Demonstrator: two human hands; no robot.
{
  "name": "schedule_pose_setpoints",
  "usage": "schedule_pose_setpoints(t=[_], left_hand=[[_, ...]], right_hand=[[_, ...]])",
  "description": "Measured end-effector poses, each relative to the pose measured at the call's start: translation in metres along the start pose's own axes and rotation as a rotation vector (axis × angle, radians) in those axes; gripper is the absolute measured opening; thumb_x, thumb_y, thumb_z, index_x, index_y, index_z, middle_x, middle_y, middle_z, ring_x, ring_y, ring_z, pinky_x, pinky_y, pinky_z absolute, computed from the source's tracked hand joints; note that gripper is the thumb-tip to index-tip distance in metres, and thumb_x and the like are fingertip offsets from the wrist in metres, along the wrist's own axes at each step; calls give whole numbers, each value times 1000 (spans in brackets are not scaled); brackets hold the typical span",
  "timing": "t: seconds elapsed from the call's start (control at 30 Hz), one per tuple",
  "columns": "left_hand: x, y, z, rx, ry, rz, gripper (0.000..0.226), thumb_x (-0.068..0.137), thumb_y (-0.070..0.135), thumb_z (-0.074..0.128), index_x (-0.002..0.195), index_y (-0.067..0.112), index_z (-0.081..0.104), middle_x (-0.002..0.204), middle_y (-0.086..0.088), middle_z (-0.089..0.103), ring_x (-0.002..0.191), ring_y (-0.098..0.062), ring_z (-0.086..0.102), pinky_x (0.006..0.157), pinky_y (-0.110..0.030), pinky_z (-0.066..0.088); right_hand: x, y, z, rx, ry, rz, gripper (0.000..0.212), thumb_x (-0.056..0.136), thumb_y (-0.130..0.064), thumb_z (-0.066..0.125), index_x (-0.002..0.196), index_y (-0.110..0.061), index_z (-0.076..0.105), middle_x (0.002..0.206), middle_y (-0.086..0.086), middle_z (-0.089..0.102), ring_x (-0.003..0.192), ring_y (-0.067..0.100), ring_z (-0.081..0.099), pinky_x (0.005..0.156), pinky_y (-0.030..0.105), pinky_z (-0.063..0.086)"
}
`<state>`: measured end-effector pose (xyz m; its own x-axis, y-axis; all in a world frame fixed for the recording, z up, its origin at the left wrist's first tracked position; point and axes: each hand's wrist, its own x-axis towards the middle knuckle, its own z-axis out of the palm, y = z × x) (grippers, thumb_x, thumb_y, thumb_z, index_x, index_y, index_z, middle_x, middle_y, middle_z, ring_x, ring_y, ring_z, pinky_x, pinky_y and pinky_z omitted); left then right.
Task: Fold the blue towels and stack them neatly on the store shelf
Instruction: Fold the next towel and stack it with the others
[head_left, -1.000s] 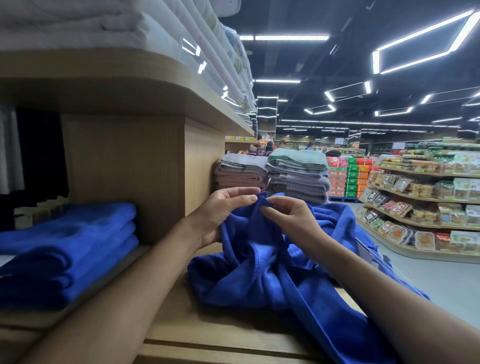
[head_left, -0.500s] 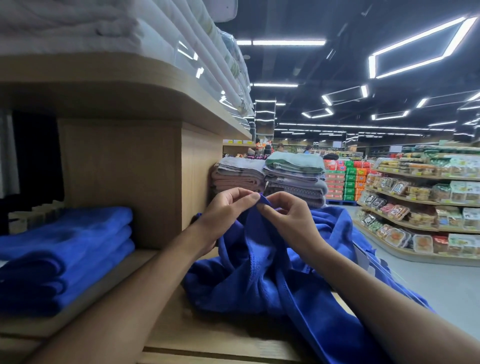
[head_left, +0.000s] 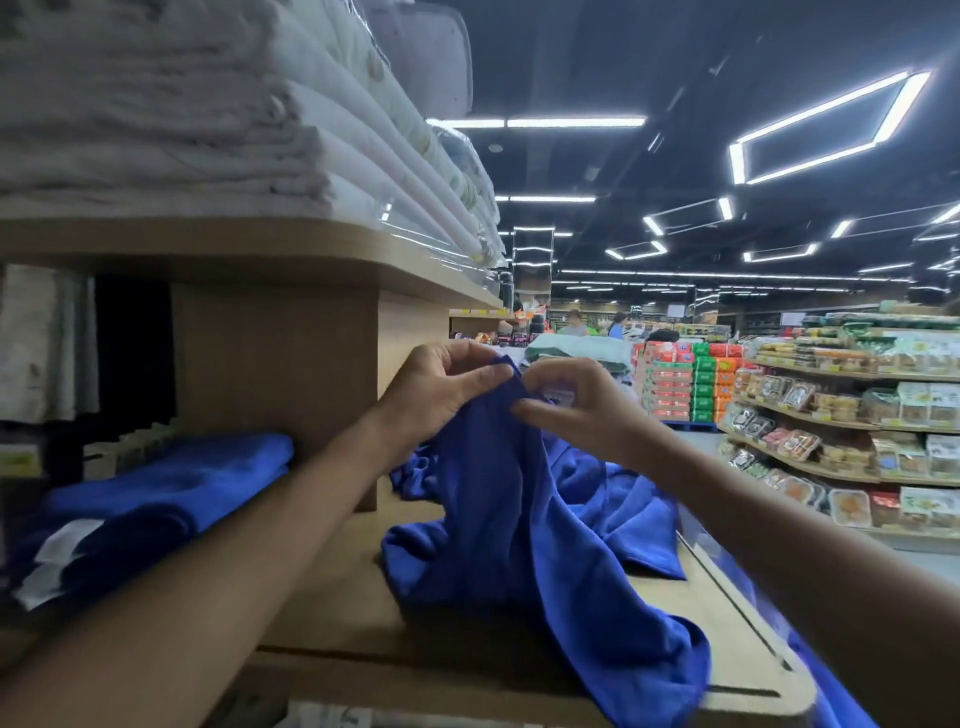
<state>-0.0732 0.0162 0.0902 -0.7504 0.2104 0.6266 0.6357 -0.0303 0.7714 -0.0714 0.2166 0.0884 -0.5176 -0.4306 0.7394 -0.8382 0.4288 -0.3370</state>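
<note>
I am looking down at the wooden shelf (head_left: 332, 587), where the loose blue towel (head_left: 524, 525) is lying in a crumpled heap with one edge lifted off the board. The left hand (head_left: 441, 395) is pinching that raised edge between thumb and curled fingers. The right hand (head_left: 576, 410) is pinching the same edge just beside it, fingers curled in. The two hands are nearly touching at the top of the cloth. From there the towel is hanging down and spilling toward me, its lower end trailing over the front lip of the shelf. More blue cloth is bunching up behind it, on the right side of the board. To the left, past the upright wooden panel (head_left: 275, 364), the folded blue towels (head_left: 171, 483) are sitting in a stack in the neighbouring compartment, with white patches showing at their near end. Above, the upper shelf (head_left: 234, 244) is carrying piles of white linen (head_left: 156, 114). Off to the right, across the aisle, I am seeing racks of packaged food (head_left: 857, 415).
</note>
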Motion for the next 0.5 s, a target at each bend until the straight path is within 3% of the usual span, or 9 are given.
schedule_pose_setpoints(t=[0.13,0.2,0.3,0.33,0.43,0.5], left_hand=[[3,42,5,60,57,96,7,88,12,75,88,18,72,84,1,75,76,-11,66,74,-27,55],[0,59,8,79,101,89,3,90,17,75,91,18,73,90,-3,76,80,-13,67,76,-34,56],[-6,82,10,45,182,77,3,90,20,76,88,19,73,87,0,75,78,-12,66,75,-34,56],[-7,89,10,18,199,84,5,90,19,75,86,20,73,83,2,75,74,-10,66,70,-30,56],[-11,106,7,5,199,106,8,90,18,75,83,20,73,80,5,74,71,-7,66,66,-25,53],[-15,117,5,25,184,114,8,90,19,76,83,21,74,81,5,74,72,-8,66,67,-25,54]], right_hand=[[7,-33,-26,-84,-134,134,28,76,-18,60,80,10,63,68,6,52,67,12,47,59,36,38],[6,-46,-41,-164,-197,184,29,75,-19,61,76,10,60,64,3,47,60,12,44,57,33,32],[-4,-61,-61,-295,-313,265,22,74,-21,62,71,1,63,56,4,52,51,14,46,53,33,37],[-9,-66,-66,-324,-347,299,24,72,-25,61,74,-2,66,57,10,58,52,16,51,53,35,42],[-21,-77,-83,-339,-415,355,36,73,-29,60,90,1,69,89,30,70,69,27,63,65,43,51],[-28,-81,-94,-341,-440,378,23,80,-24,64,85,-4,73,88,23,74,74,33,69,68,45,53]])
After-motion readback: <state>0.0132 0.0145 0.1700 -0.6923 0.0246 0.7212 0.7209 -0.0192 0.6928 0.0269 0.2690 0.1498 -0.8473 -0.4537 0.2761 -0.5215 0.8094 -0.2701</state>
